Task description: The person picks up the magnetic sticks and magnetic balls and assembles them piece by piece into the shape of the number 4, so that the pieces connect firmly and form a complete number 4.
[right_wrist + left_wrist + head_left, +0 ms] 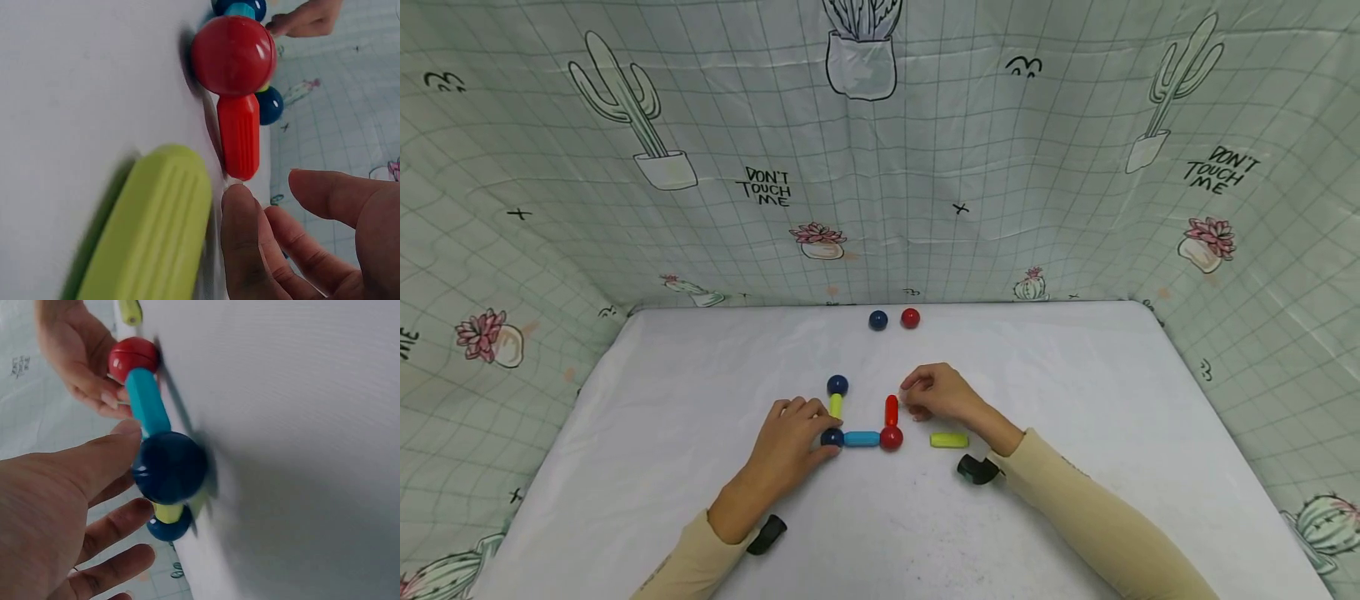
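My left hand [788, 442] holds a dark blue ball [169, 467] between thumb and index finger; the other fingers are spread. From that ball a light blue ribbed stick [862, 439] runs to a red ball [891, 438]. A yellow-green stick [836, 405] joins it to another dark blue ball [837, 385] farther back. Out of the red ball, a red stick [239, 137] points away, its far end bare. My right hand [942, 392] hovers beside that end, thumb and fingers apart, holding nothing; one fingertip almost meets the stick. Just below lies a loose yellow-green stick [153, 231].
At the table's back edge sit a loose dark blue ball [877, 320] and a loose red ball [911, 317]. A white cloth covers the table [1037, 358]. Behind it hangs a gridded curtain [925, 167] with cactus prints. Black wrist devices [977, 469] are near both sleeves.
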A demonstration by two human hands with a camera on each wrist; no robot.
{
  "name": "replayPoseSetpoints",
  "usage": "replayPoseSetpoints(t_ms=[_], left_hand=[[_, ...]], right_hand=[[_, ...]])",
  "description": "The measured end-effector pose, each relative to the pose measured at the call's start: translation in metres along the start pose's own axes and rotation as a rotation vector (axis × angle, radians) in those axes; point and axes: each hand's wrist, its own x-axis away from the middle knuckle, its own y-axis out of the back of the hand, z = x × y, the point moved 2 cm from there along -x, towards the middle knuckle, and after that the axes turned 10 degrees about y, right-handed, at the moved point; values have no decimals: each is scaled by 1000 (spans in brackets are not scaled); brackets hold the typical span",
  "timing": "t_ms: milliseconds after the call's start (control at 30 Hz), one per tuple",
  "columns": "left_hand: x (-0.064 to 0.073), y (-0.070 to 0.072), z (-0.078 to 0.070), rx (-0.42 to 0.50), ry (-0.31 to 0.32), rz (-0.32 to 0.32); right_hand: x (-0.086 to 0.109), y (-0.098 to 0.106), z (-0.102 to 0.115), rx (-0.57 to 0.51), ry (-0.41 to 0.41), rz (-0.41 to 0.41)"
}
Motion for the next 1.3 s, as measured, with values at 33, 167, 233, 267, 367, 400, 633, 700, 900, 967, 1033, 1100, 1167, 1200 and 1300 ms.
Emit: replayPoseSetpoints(t_ms=[33,167,233,267,367,400,633,700,900,967,1033,1100,1167,1200,1300], left_hand=[[-1,1,-2,-5,-5,-2],[-5,1,-14,6,-30,19],[-8,-2,-21,9,-43,41],[-9,-4,-24,10,-48,49],[-12,-8,-33,0,-62,54],[-13,-10,-36,-7,-65,49],[-14,-20,-48,-19,-69,4],[-14,-22,-50,-18,-65,1],[-15,-25,-53,-26,-70,7],[-16,-26,-53,-30,-72,7],[-17,-27,-54,-32,-72,5],[-17,-28,-55,-29,-69,5],[-18,-29,-56,-23,-66,7],[-18,-30,-56,-21,-64,8],[-19,-30,-58,-13,-58,10]], right_hand=[[0,2,0,9,2,-5],[-3,10,1,28,9,-33],[-5,14,1,27,17,-49],[-6,16,0,23,20,-58],[-10,23,1,4,35,-87],[-11,25,1,-1,39,-98],[-21,40,1,6,22,-169],[-24,44,1,13,30,-179],[-35,53,-1,33,46,-212],[-39,56,-2,39,42,-227],[-43,59,-3,47,42,-240],[-46,61,-3,53,39,-254],[-49,64,-3,59,35,-265],[-51,65,-4,61,34,-269],[-56,67,-5,69,23,-277]])
